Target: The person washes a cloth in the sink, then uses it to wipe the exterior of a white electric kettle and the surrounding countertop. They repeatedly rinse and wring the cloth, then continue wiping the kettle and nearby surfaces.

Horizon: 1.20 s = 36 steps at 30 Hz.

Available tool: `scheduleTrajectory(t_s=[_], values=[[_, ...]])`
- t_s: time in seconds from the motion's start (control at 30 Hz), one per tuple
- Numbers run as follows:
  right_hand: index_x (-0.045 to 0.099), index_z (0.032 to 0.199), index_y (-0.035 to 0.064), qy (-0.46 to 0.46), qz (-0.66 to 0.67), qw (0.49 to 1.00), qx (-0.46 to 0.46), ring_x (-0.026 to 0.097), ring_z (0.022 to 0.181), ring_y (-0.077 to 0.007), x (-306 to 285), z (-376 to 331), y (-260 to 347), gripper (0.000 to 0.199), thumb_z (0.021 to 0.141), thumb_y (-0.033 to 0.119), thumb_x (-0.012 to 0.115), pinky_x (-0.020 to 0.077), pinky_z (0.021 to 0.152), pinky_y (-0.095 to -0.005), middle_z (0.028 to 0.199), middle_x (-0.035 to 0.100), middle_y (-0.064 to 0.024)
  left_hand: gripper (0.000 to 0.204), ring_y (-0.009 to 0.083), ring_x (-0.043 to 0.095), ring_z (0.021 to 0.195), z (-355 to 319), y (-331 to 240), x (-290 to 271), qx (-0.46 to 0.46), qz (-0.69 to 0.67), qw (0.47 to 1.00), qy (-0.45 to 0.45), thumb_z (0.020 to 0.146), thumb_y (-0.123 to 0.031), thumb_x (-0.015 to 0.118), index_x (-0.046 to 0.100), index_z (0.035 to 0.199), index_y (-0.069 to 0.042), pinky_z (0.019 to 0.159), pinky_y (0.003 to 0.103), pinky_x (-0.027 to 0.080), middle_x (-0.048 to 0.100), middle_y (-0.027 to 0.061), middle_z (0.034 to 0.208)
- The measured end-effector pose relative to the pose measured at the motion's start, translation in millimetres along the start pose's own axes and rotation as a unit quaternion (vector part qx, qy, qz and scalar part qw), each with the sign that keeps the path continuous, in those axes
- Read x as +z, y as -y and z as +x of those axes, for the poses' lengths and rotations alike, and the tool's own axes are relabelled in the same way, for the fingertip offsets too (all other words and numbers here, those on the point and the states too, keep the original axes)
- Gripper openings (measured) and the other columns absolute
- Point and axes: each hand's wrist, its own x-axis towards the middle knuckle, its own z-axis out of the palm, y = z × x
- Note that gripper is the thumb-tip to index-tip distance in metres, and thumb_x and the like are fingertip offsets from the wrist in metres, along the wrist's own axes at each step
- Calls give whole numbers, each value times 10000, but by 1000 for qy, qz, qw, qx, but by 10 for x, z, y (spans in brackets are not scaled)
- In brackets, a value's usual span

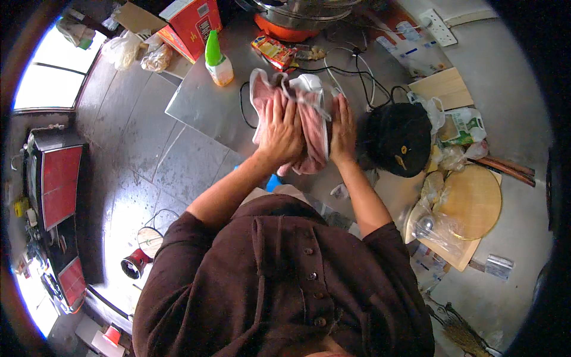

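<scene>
A pink cloth with white trim (310, 128) is bunched between both hands above the edge of a steel table (208, 107). My left hand (279, 132) lies flat on the cloth's left side, fingers spread and pressing into it. My right hand (343, 131) presses against the cloth's right side, fingers pointing away from me. The cloth's lower end hangs down past my wrists. My brown buttoned shirt fills the lower part of the view.
On the table stand a green-capped bottle (217, 59), a red box (193, 21), a snack packet (273, 52) and black cables (357, 77). A black bag (398, 140), a round wooden board (473, 199) and plastic bags lie to the right. A tiled floor is on the left.
</scene>
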Motion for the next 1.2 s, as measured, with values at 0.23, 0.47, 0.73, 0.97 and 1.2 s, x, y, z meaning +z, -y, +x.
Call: scheduleTrajectory(t_s=[0.23,0.47,0.73,0.97,1.2], values=[[392,1339,-115,-16,-9,1000,20,381,1282,-407,-40,101,157,519,886,135,365,310,1064,-461,1447,331,-246,522,401,455,1203,814,612,276,-7,-130,987,98,864,-122,454,368,1370,-28,999,457,396,449,222,1331],[378,1383,-45,0,23,999,29,371,1305,-381,-51,-3,106,525,894,146,381,275,1093,-431,1465,334,-191,513,459,323,1295,307,203,154,16,28,999,19,846,-83,436,378,1320,106,1093,483,276,333,264,1408],[353,1381,-73,0,12,998,61,333,1334,-375,-97,59,223,557,873,139,431,243,1117,-457,1465,320,-215,490,225,529,1167,815,936,377,-131,-519,825,181,944,-265,504,431,1341,11,1002,321,390,555,154,1273],[331,1395,-69,-12,28,997,71,336,1327,-388,-16,-40,156,555,883,125,419,246,1116,-452,1459,323,-226,546,262,403,1291,8,737,551,-191,-544,815,-59,964,-335,485,395,1375,12,1084,345,285,436,160,1392],[369,1391,-24,-23,-15,999,46,360,1310,-389,45,1,133,513,928,186,434,289,1081,-442,1441,363,-207,761,403,147,1401,-717,88,656,-154,-229,953,-127,829,-216,625,241,1464,-46,1135,497,143,181,206,1512]])
